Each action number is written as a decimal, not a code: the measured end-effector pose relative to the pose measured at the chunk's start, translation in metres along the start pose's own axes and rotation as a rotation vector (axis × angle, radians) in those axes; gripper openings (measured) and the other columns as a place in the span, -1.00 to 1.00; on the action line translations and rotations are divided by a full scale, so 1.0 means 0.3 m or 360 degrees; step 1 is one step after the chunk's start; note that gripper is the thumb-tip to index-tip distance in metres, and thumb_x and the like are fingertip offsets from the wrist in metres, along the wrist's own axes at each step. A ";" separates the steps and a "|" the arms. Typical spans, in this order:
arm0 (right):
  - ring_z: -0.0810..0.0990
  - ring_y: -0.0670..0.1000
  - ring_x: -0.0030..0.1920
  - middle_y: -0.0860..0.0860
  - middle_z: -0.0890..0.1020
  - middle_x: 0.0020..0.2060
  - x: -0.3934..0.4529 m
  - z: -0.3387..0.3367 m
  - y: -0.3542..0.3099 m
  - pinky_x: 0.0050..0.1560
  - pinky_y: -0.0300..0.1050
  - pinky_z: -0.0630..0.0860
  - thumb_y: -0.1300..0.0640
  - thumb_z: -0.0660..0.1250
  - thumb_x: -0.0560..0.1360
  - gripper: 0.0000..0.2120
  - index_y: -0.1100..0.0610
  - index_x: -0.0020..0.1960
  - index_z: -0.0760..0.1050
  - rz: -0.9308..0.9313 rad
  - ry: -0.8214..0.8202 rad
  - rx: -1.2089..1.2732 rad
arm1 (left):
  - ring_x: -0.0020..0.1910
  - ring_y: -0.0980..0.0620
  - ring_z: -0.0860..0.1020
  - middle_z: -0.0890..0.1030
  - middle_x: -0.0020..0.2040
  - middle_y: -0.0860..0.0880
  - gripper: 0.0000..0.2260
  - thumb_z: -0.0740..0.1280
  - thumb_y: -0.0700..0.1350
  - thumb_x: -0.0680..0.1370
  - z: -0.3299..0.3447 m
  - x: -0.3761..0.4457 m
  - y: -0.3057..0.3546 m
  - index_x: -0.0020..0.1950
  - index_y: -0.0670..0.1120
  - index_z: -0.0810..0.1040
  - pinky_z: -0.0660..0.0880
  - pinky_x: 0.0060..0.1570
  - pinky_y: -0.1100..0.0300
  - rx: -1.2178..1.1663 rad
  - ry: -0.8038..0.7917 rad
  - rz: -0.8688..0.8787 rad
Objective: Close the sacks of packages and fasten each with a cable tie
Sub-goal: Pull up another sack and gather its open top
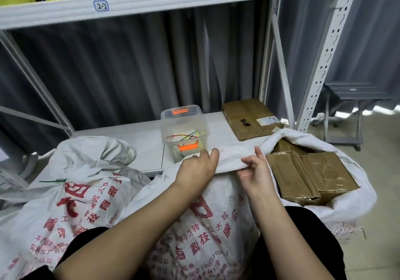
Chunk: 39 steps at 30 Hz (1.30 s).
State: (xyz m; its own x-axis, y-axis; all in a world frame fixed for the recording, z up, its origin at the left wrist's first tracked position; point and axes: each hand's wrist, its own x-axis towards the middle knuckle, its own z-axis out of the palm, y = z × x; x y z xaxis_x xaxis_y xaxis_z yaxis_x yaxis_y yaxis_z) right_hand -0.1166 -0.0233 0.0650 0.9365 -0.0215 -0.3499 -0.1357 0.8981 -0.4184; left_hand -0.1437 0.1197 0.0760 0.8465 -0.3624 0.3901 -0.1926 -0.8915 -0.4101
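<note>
An open white woven sack with red print stands in front of me, brown taped packages showing in its mouth at the right. My left hand grips the folded rim of the sack. My right hand pinches the same rim just to the right. A second white sack lies at the left, its neck gathered, with a green cable tie on it. A clear plastic box with orange latches holds several coloured cable ties.
The box stands on a white shelf board, next to a brown parcel. A white metal rack upright rises at the right; grey curtains hang behind. A grey step stool stands on the floor at far right.
</note>
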 end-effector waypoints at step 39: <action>0.47 0.07 -0.18 0.04 0.46 -0.15 0.093 -0.046 -0.067 -0.20 -0.01 0.43 -0.25 0.10 0.51 -0.52 0.08 0.20 0.44 -0.1977 -0.1683 -0.3734 | 0.16 0.00 0.47 0.47 0.25 -0.01 -0.43 -0.12 0.17 0.45 0.066 -0.129 -0.125 0.36 -0.01 0.32 0.40 0.04 0.12 -0.0842 -0.0324 -0.0003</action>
State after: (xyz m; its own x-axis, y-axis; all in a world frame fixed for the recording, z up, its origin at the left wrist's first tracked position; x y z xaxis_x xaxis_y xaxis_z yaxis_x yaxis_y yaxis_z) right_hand -0.0922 -0.0480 0.0520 0.5336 0.7705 0.3487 0.7932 -0.5990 0.1097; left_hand -0.1594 0.1725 0.0600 0.9156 -0.3478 0.2018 -0.3693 -0.9259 0.0798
